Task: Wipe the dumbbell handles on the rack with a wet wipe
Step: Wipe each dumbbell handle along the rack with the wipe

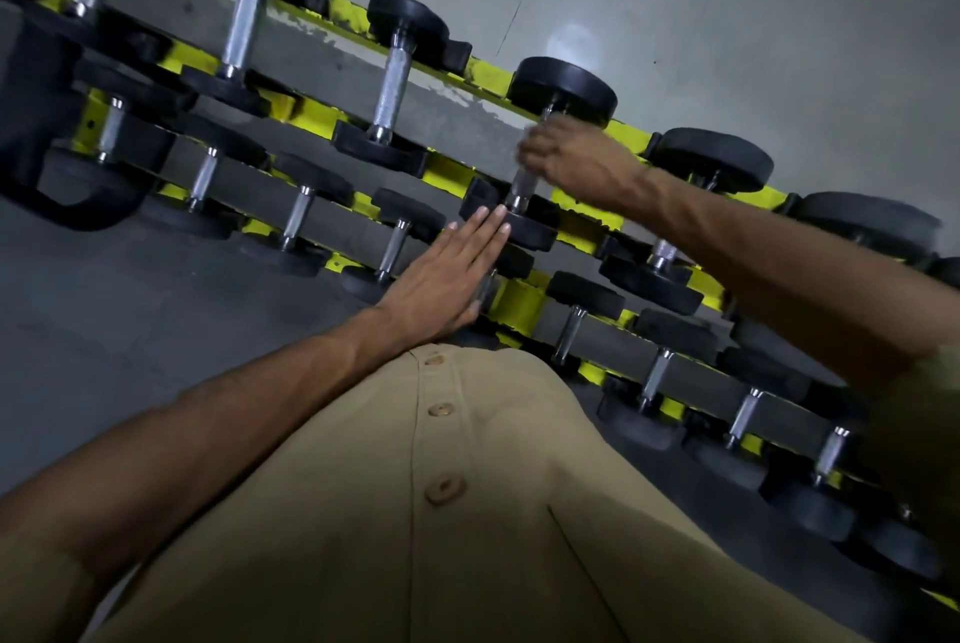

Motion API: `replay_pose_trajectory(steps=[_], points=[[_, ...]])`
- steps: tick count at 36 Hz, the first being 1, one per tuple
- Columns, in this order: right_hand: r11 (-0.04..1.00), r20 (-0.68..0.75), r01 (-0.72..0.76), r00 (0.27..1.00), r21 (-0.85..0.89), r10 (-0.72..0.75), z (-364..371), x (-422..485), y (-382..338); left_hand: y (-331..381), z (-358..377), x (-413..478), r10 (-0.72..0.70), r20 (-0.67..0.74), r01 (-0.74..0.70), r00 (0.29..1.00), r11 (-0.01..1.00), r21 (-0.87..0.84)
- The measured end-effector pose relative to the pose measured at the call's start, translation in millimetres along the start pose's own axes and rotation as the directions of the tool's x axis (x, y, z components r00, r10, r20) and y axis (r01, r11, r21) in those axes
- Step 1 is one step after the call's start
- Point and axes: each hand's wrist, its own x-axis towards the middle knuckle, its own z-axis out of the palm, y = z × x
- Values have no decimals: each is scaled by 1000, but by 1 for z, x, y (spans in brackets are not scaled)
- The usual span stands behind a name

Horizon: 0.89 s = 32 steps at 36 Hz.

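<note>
the right hand (566, 161) curls round a handle (521, 185) on the rack's (306, 114) top row, mid-wipe (wipe hidden). the left hand (441, 273) presses flat on its near weight (530, 231). next: probably the handle to the right.

Two hands show: the left hand (447, 273) toward six o'clock, the right hand (566, 159) toward one o'clock. The upper tier holds seven dumbbells (387, 86). The beige shirt (467, 512) shows three buttons (442, 488).
</note>
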Motion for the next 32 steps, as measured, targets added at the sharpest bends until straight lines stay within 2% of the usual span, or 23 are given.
replay_pose_trajectory(steps=[2,4,8,10,11,13,15,18,20,21,23,24,25,28,30,32], points=[[994,-6,-112,994,-17,112,-2,0,10,1,1,0,-7,-7,7,1000,1000,-1],[993,-5,-118,993,-23,117,-3,1,-2,3,0,-1,-20,-10,20,1000,1000,-7],[992,50,80,995,95,-85,3,-1,-35,4,1,0,-27,-15,27,1000,1000,6],[989,38,84,995,119,-90,4,-4,-32,3,1,0,-29,-7,29,1000,1000,7],[992,9,37,999,121,-39,5,-4,-26,3,2,-1,-36,-7,36,999,999,7],[974,-78,-173,979,144,186,6,-4,-12,4,1,-1,-41,-8,41,999,999,3],[892,-134,-401,892,207,432,9,-4,-6,6,2,-1,-46,-7,46,999,999,-6],[764,-121,-543,782,349,611,13,1,-28,9,0,0,-55,1,55,998,998,-20],[574,-89,-595,647,562,757,20,4,-52,10,1,0,-53,0,53,999,999,-3],[412,-38,-601,535,685,844,22,5,-64,10,1,1,-50,-5,50,999,999,10],[-38,209,-540,260,841,943,24,9,-79,9,1,3,-35,-18,35,999,999,20],[-241,366,-500,167,832,915,27,11,-85,8,1,4,-25,-25,25,999,999,28],[-377,485,-475,123,795,866,30,13,-90,7,0,6,-14,-27,15,1000,999,34],[-548,625,-397,86,736,776,36,19,-89,8,-2,14,10,-30,-9,999,999,44],[-682,711,-234,66,693,700,36,29,-71,9,-4,18,12,-31,-11,999,999,40],[-756,755,-19,71,654,651,31,36,-48,10,-4,19,16,-34,-14,999,999,38]])
